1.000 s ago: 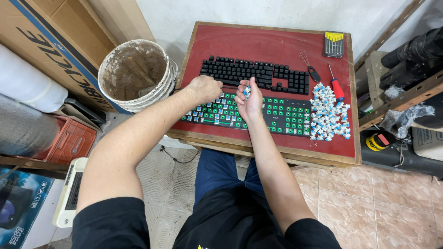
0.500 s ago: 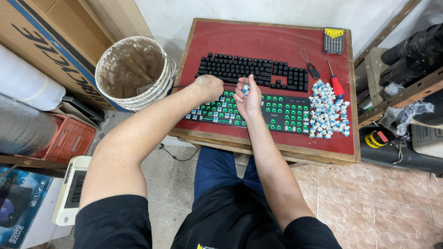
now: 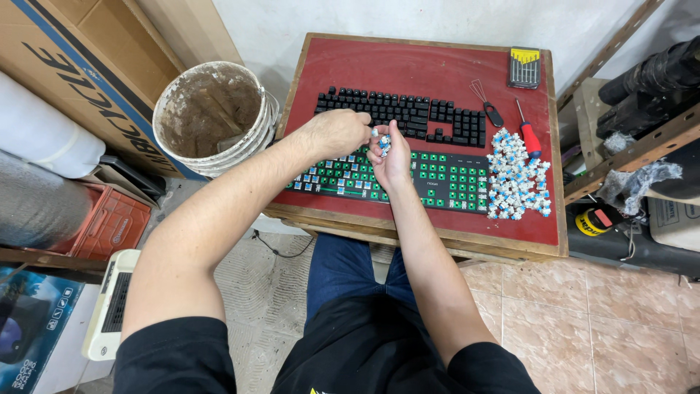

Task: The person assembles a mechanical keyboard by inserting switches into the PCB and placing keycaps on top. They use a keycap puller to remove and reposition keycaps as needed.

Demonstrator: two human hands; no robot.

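At ten o'clock from my hands leans a large flat brown cardboard box with a blue stripe (image 3: 65, 66). At eight o'clock, in the bottom corner, lies a blue printed retail box (image 3: 29, 328). At one o'clock, on the red tabletop, sits a small yellow-topped black bit case (image 3: 524, 67).

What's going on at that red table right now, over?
Right hand cupping small blue-white switches. Left hand pinching at them, above the green switch board. Loose switch pile off right. Nothing blocking.
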